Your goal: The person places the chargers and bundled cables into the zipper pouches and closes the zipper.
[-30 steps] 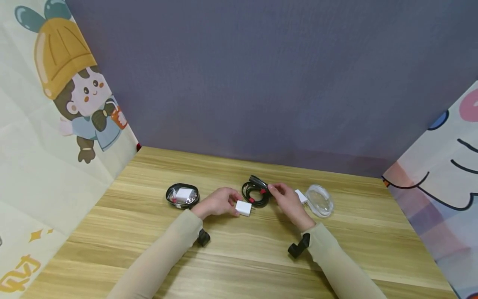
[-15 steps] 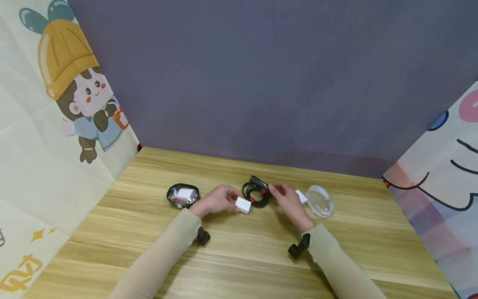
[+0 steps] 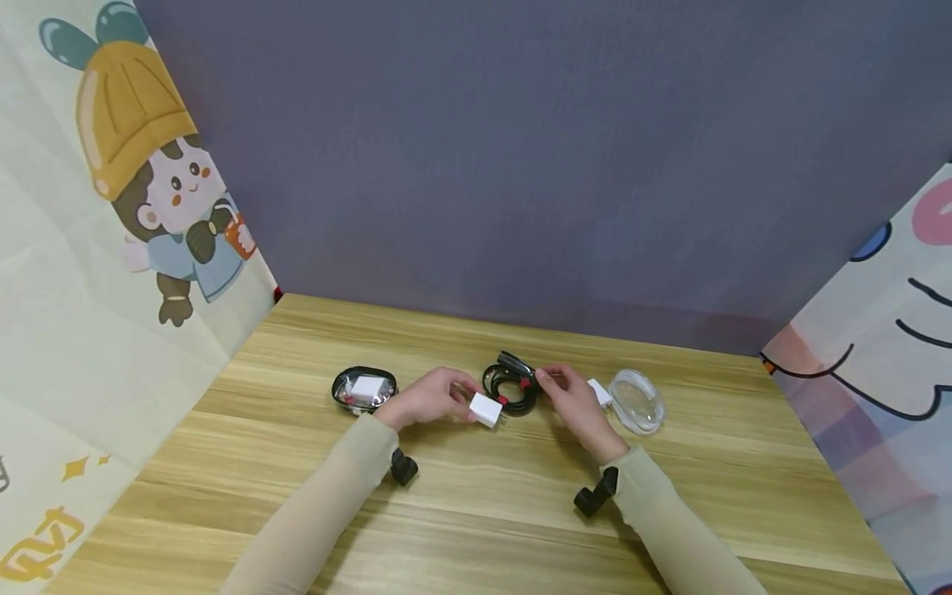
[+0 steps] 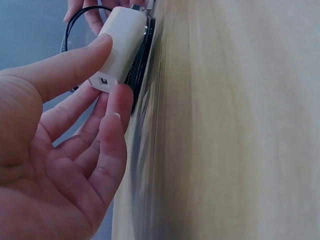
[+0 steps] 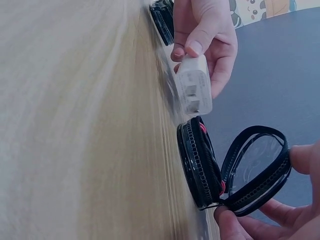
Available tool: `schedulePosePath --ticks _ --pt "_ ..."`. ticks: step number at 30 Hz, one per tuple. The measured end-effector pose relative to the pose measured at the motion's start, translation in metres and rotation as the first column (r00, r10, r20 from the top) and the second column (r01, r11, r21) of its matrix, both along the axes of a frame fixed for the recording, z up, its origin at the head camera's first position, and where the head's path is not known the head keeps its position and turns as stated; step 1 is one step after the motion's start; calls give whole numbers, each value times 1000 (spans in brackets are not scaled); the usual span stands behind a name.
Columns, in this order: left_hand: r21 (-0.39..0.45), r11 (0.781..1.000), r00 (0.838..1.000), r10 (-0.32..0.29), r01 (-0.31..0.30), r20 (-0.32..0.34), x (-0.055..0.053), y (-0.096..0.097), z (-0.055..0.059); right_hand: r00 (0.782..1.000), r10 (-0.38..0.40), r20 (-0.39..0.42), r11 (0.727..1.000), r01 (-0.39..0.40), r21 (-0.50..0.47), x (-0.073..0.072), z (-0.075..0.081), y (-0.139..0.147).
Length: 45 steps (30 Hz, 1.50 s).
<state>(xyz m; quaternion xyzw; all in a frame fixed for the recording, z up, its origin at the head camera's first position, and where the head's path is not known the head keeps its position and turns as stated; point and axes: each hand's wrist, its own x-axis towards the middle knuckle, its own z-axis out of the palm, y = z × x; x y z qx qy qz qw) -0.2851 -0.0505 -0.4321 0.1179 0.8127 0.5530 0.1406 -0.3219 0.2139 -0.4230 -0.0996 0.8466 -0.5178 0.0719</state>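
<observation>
Pinching the charger (image 3: 486,410), left hand (image 3: 428,400) has turned it slightly; right hand (image 3: 578,408) still grips case lid (image 5: 261,185).

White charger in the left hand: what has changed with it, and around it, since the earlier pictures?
In the head view, the white charger has turned slightly clockwise, its held end a little higher. Nothing was let go: the left hand still holds it, the right hand still holds the lid of the open black case. The white-edged case stayed.

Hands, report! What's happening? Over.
Left hand pinching white, blocky plastic charger. Right hand holding open clear, black-rimmed zip case. Nothing visible between charger and case.
</observation>
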Motion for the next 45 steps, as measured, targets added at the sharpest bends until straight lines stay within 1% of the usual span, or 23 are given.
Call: schedulePosePath --ticks 6,10,14,18,24,28,32,36,45 --pt "-19 1000 998 -10 9 -55 -3 5 1 1000 -4 3 1000 4 -9 0 -2 1" --pt "-26 1000 998 -4 2 -59 -4 7 4 1000 -13 3 1000 13 -19 -1 -3 1" --pt "-25 1000 999 8 -10 -50 -6 10 5 1000 -14 -9 1000 14 -14 -1 -2 2" --pt "-25 999 998 34 -36 -53 -9 13 5 1000 -11 -22 1000 11 14 0 0 2" --pt "1 995 993 96 -97 -70 -15 21 5 1000 -12 -24 999 12 31 1 3 3" --pt "9 993 990 117 -116 -73 -21 25 2 1000 -15 -10 999 15 29 1 3 3" --pt "15 993 991 121 -121 -54 -26 27 -2 1000 -11 4 1000 11 26 2 2 4" --pt "25 993 992 119 -118 -48 -29 28 -5 1000 -11 4 1000 11 28 1 0 3" --pt "4 989 988 147 -147 -45 -34 33 -10 1000 -10 -3 999 10 37 2 1 4"
